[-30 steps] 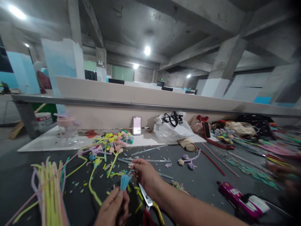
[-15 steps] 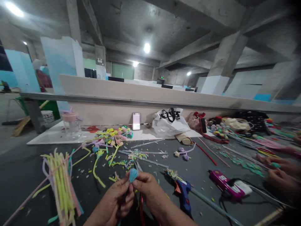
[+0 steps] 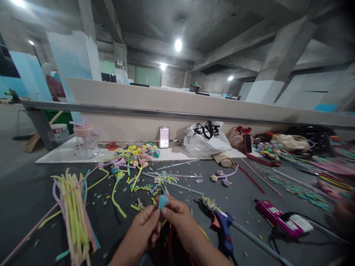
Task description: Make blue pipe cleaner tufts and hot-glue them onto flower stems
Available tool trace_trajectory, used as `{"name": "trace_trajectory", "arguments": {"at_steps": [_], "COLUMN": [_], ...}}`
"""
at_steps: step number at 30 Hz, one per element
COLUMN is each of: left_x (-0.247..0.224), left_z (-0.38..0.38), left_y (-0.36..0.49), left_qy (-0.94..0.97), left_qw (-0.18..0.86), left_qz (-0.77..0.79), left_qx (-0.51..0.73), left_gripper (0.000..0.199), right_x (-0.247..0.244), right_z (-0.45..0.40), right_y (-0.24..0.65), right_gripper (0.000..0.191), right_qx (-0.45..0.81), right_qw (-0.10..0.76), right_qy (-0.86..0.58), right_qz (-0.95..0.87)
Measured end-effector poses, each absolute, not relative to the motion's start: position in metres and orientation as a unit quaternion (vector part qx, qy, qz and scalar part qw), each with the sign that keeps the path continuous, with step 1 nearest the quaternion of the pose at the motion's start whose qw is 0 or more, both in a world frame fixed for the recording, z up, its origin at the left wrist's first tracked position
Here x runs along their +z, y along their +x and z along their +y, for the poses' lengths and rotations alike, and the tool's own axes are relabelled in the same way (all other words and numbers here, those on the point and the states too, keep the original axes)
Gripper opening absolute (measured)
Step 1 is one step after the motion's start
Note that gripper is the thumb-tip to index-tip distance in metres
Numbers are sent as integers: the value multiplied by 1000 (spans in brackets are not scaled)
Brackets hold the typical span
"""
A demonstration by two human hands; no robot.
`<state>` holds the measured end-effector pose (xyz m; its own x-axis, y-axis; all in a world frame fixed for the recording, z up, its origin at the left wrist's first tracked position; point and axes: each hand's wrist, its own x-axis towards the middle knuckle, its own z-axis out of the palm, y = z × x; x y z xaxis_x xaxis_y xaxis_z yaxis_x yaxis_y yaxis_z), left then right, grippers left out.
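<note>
My left hand and my right hand meet in front of me, both closed in a pinch on a small blue pipe-cleaner piece that fans out at its top. A thin blue stem hangs below my left hand. Scissor blades poke out just beyond the fingers, with a red handle below; whether my right hand also holds these scissors is hidden. Right of my hands lies a blue glue gun, its tip amid pastel clippings.
A bundle of pipe cleaners lies at left. Pipe-cleaner flowers, glue sticks and scraps cover the middle. A phone, white bag and clear jar stand at the back. A magenta power strip with cords lies right, near a co-worker's blurred hand.
The view has shifted, so the tabletop sits slightly further right and higher. My fingers have turned the blue piece, which now shows a narrower, tilted shape. The co-worker's hands have moved mostly out of view.
</note>
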<state>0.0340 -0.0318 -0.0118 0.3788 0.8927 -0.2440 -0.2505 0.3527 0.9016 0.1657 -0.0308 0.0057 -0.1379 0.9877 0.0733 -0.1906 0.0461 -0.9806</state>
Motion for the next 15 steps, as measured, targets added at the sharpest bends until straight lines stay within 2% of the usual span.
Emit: {"name": "trace_trajectory", "arguments": {"at_steps": [5, 11, 15], "left_x": [-18, -20, -18], "left_z": [-29, -29, -30], "left_y": [36, 36, 36], "left_qy": [412, 400, 421], "left_qw": [701, 710, 694], "left_qz": [424, 410, 414], "left_qx": [398, 410, 413], "left_gripper": [51, 52, 53], "right_x": [3, 0, 0], "right_z": [-31, -31, -32], "right_y": [163, 159, 158], "right_gripper": [17, 15, 15], "right_qx": [490, 407, 395], "right_qw": [525, 541, 536], "right_qy": [-435, -452, -452], "right_qz": [-543, -580, -594]}}
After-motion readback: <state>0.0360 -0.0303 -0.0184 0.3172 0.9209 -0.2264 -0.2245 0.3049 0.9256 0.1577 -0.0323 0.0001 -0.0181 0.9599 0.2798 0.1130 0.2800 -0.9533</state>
